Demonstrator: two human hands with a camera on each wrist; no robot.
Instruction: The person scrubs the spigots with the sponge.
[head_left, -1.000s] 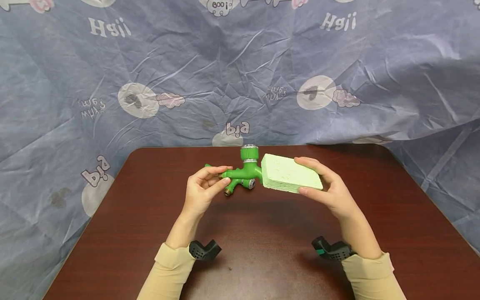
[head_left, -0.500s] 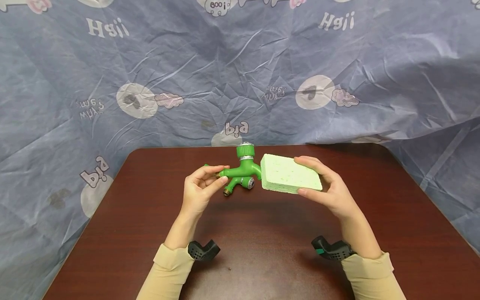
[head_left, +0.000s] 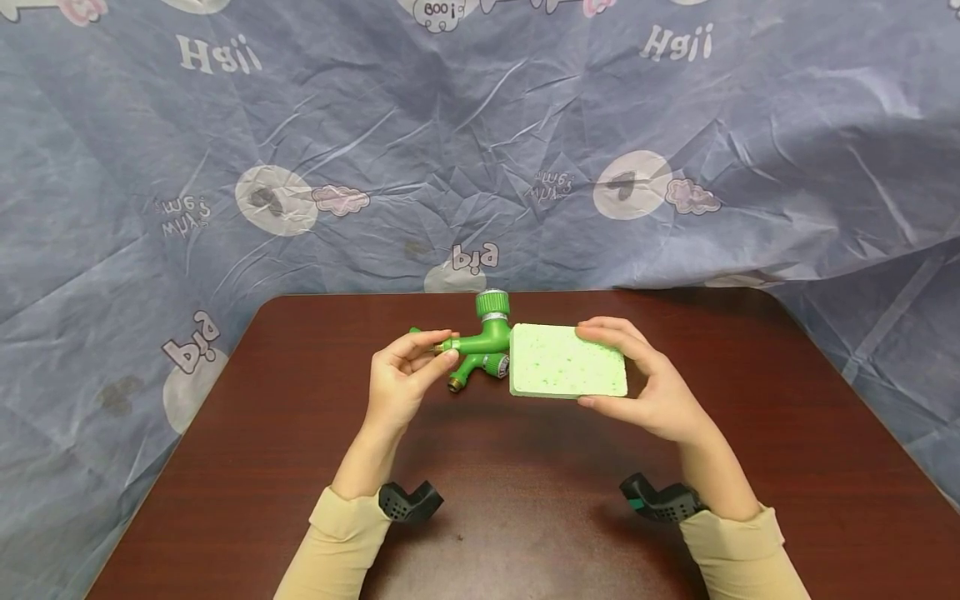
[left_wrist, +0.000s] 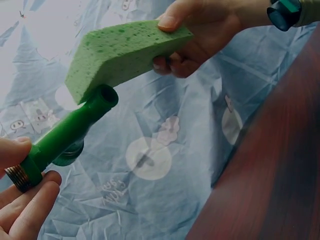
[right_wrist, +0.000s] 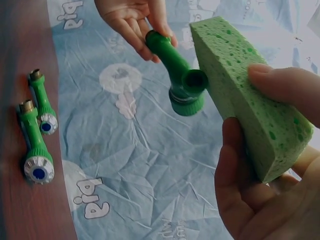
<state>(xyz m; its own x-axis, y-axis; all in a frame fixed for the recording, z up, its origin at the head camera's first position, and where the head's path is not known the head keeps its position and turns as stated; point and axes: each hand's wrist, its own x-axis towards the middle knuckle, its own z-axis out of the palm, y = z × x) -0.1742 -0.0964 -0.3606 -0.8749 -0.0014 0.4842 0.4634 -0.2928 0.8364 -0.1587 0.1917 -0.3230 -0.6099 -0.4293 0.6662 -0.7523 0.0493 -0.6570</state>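
Note:
My left hand (head_left: 392, 390) pinches a green faucet (head_left: 491, 335) by its brass-threaded end, thumb on one side and fingers on the other. The faucet is held up over the table, its ribbed knob upward in the head view. In my right hand (head_left: 660, 392) I grip a light green sponge (head_left: 567, 361), thumb and fingers on opposite sides. The sponge's left end overlaps the faucet's spout in the head view and hides it. From the right wrist, the spout's open mouth (right_wrist: 195, 80) shows right beside the sponge's broad face.
Two more green faucets lie on the table, a nearer one (right_wrist: 32, 140) and a smaller-looking one (right_wrist: 40, 95). The dark red-brown table (head_left: 480, 500) ends at a wrinkled blue printed cloth (head_left: 450, 167) behind. Each wrist wears a black camera mount.
My right hand has moved the sponge left and slightly down, turning its broad face toward the head camera. The faucet has shifted slightly left; my left hand still pinches it.

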